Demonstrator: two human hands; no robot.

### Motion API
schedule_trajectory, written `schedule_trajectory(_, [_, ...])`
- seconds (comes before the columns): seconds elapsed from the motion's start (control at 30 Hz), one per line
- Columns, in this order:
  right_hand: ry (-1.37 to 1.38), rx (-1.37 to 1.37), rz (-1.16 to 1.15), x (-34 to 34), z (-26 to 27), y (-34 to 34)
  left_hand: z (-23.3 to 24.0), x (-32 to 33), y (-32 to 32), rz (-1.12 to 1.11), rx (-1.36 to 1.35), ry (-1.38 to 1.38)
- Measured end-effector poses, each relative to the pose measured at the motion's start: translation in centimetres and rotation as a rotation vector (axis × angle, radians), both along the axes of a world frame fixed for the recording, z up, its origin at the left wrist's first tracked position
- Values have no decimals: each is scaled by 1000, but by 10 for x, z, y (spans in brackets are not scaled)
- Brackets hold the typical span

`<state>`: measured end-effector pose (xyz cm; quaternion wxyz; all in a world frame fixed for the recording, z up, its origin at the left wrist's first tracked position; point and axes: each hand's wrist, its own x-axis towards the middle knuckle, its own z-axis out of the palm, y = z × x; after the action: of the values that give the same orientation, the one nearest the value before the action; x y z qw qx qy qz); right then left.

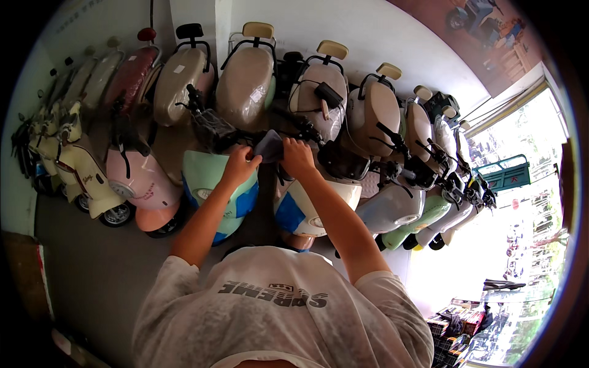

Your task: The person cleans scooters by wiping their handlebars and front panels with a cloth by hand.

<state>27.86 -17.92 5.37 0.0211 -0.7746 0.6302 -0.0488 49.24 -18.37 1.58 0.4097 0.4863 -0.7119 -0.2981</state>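
Note:
Between my hands is a small, smooth dark grey piece point(269, 146); I cannot tell whether it is cloth or a thin sheet. My left hand point(241, 163) pinches its left side between thumb and fingers. On its right side, the fingers of my right hand point(297, 156) are closed over the edge. Below my left hand is the mint green front of an electric scooter point(204, 170) with blue patches. A cream scooter point(338, 198) stands under my right forearm, a blue patch on its front. Black handlebars point(306, 131) lie just beyond my hands.
More scooters line the wall, among them a pink one point(142, 179) and a pale yellow one point(83, 170) at left, and a grey one point(391, 202) at right. Many seats point(246, 87) have plastic wrap. Stacked boxes point(453, 326) stand lower right, near the bright doorway point(464, 257).

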Motion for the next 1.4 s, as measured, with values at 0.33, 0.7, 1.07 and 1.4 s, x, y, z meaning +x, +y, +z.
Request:
schedule_trajectory(0.33, [-421, -207, -40, -71, 27, 10, 51, -61, -44, -298, 686, 697])
schedule_trajectory(0.7, [-672, -254, -69, -113, 87, -2, 85, -107, -79, -414, 824, 1016])
schedule_trajectory(1.07, [-650, 133, 41, -55, 74, -3, 19, -15, -28, 10, 899, 998])
schedule_trajectory(1.4, [-612, -5, -145, -52, 81, 1, 44, -19, -3, -112, 839, 1131])
